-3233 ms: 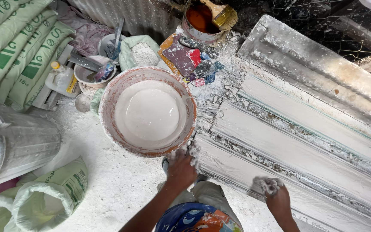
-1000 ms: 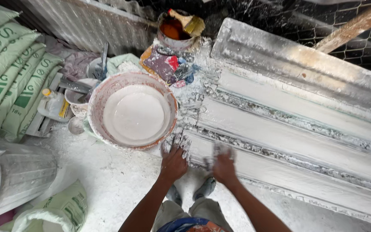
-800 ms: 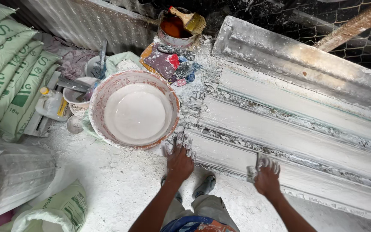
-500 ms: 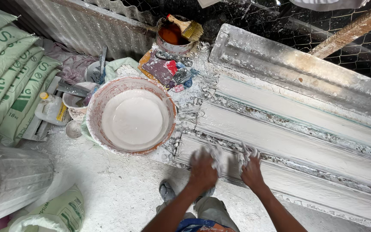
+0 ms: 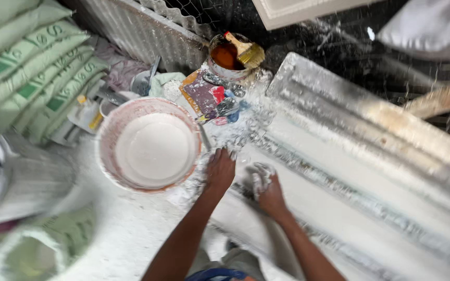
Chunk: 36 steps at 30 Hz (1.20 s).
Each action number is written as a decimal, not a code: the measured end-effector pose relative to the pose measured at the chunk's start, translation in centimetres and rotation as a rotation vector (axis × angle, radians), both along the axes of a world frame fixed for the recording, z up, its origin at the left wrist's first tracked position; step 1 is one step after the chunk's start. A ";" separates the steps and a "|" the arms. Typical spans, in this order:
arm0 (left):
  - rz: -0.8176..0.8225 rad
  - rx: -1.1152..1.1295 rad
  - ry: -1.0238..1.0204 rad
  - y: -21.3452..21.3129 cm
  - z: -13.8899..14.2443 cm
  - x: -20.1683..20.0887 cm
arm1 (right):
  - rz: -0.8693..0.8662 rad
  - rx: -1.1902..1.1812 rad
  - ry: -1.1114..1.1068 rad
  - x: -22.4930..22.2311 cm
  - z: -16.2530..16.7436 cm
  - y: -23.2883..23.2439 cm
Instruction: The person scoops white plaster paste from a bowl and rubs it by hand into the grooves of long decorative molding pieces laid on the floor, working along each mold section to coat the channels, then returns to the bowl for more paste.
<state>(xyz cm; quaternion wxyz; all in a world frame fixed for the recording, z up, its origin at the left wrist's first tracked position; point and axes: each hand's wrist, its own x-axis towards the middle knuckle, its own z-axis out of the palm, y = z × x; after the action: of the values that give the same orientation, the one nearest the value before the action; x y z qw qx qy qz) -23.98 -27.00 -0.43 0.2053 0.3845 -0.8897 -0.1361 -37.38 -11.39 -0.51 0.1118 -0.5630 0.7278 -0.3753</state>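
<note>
Plaster-splattered floor (image 5: 105, 234) fills the lower left of the frame, white dust everywhere. Long white moulded cornice mould (image 5: 371, 171) runs diagonally from centre to lower right, ridged, coated in wet plaster.

Left hand (image 5: 220, 170): flat, fingers spread, palm down on the near end of the mould, just right of the basin. Open, gripping nothing.

Right hand (image 5: 267, 190): curled around a wad of white plaster-soaked fibre (image 5: 259, 174), pressed onto the mould surface. Closed on that wad. Both hands sit close together, centre frame, near the mould's left end.

Round basin (image 5: 149, 144) of smooth white plaster mix sits left of centre, pinkish rim, on the floor, touching or almost touching the mould end; can't tell which.

Upper centre: small tin (image 5: 229, 54) with brown liquid, a paint brush (image 5: 246, 49) resting across its rim. Below it a stained board (image 5: 209, 96) with red and blue bits, crusted in plaster.

Upper left: stacked green-and-white sacks (image 5: 32, 67). Corrugated metal sheet (image 5: 141, 31) behind them along the top. Between sacks and basin: clutter of rags and small tools, too blurred to identify.

Left edge: grey metal drum (image 5: 6, 177), blurred. Lower left: more sacks, out of focus.

Right edge, upper: wooden stick (image 5: 438, 99) lying at an angle over dark mesh.
</note>
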 end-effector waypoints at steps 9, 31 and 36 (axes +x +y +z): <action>0.190 0.511 0.313 -0.9 6.5 0.6 | 0.077 0.207 -0.358 -2.0 2.9 -8.0; 0.171 0.152 -0.174 -1.9 1.4 -1.0 | 0.185 0.559 0.442 0.9 -1.9 -12.8; 0.101 -0.023 -0.285 -2.5 3.0 -1.1 | 0.059 0.189 -0.771 -4.3 -3.4 -9.4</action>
<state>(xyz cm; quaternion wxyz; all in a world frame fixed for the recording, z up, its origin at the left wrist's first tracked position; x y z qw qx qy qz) -25.06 -29.54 2.52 0.0882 0.4417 -0.8908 -0.0594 -41.66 -20.82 -3.94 0.4390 -0.3888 0.6473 -0.4870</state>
